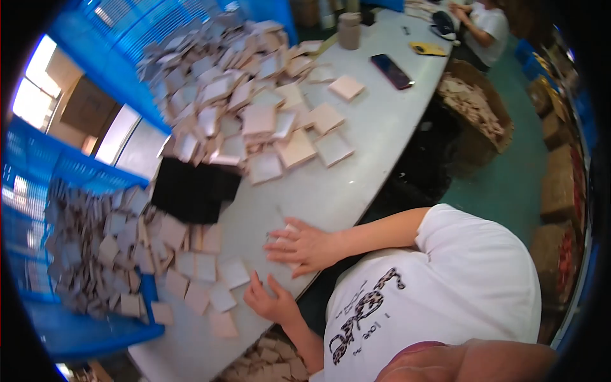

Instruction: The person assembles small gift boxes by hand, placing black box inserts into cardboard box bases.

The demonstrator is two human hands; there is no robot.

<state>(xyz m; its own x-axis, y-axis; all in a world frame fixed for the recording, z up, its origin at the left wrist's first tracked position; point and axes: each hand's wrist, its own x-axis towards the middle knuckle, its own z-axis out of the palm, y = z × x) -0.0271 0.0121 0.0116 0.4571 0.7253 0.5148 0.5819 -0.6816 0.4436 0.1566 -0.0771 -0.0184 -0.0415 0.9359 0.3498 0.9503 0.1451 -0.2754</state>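
White shirt (445, 280) fronts blue crates (95, 328) holding square pieces (108, 248).

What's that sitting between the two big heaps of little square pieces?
A black, blocky object lies between the upper heap and the lower heap, as the head view shows. I can't tell what it is.

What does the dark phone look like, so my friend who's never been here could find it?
Find the long, pale table, then look past the big heap of flat squares towards its far end. Near the edge lies the dark phone, a flat, glossy rectangle with rounded corners. Its small neighbour is bright yellow; the phone is dark and longer.
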